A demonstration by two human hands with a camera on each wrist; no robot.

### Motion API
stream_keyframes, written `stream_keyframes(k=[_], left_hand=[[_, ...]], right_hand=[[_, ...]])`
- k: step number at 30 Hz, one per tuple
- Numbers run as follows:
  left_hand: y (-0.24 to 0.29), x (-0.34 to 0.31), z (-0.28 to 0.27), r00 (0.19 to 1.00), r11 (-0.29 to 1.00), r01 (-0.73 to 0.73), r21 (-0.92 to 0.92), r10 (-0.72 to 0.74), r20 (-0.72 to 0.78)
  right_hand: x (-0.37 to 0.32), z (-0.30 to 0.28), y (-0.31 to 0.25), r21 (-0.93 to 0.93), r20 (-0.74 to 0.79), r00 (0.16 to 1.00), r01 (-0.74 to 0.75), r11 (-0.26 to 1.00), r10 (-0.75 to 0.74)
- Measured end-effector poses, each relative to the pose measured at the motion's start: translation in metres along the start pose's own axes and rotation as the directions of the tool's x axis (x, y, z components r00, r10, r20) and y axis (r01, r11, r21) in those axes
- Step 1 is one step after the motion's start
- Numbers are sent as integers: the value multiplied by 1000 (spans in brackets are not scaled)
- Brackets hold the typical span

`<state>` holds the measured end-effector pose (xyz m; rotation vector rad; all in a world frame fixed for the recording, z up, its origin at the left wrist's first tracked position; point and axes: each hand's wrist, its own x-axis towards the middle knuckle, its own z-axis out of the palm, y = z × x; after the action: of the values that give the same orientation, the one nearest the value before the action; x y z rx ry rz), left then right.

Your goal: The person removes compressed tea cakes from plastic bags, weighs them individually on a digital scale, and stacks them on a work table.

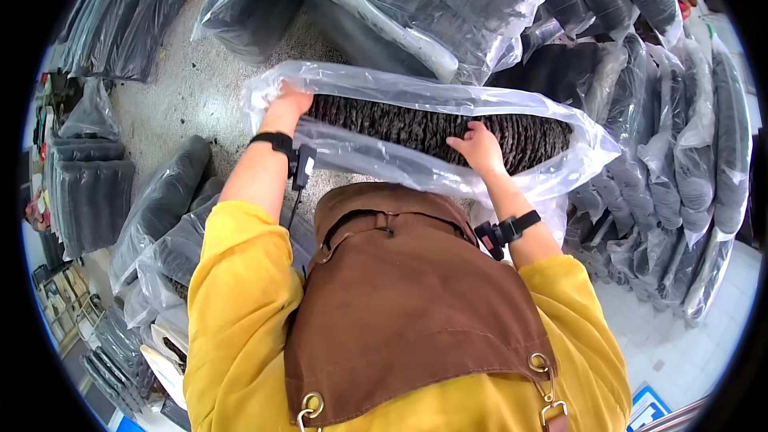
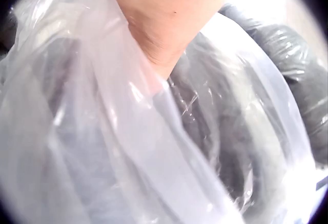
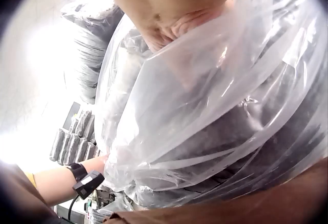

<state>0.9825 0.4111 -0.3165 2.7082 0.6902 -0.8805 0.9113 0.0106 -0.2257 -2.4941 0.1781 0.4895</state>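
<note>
A long clear plastic bag (image 1: pixel 400 83) lies across in front of me, its mouth spread along the upper side. Inside it is a row of dark, crinkled thin sheets (image 1: pixel 384 124), packed edge-up. My left hand (image 1: pixel 294 101) reaches into the bag's left end, and plastic hides its fingers. On top of the sheets towards the right, my right hand (image 1: pixel 482 149) rests with thumb and forefinger spread apart. Both wrist views show bag film (image 2: pixel 154 147) covering most of the hand; in the right wrist view the film (image 3: pixel 189 96) drapes over the fingers.
Large bagged dark bundles (image 1: pixel 416 0) lie just beyond the bag. More wrapped bundles (image 1: pixel 664 144) stand in a row at the right. Stacked dark packs (image 1: pixel 92 192) and a leaning bundle (image 1: pixel 164 200) are on the left. Speckled floor (image 1: pixel 188 96) shows between them.
</note>
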Motion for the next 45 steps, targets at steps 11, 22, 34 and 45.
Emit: stream_keyframes(k=[11,22,34,45], left_hand=[[-41,-146,33,949,999,-20,-29,9,-314],[-85,-173,68,972,997,-17,-72,0,-234],[-107,-137,85,974,997,-75,-31,67,-218],[-165,-125,59,956,887,-249,-390,290,48]], right_hand=[[27,27,-39,-208,342,823,537,817,-454],[60,66,-83,-83,570,570,756,649,-592],[56,27,-76,-93,587,590,729,678,-554],[-13,43,-30,-229,90,873,487,843,-480]])
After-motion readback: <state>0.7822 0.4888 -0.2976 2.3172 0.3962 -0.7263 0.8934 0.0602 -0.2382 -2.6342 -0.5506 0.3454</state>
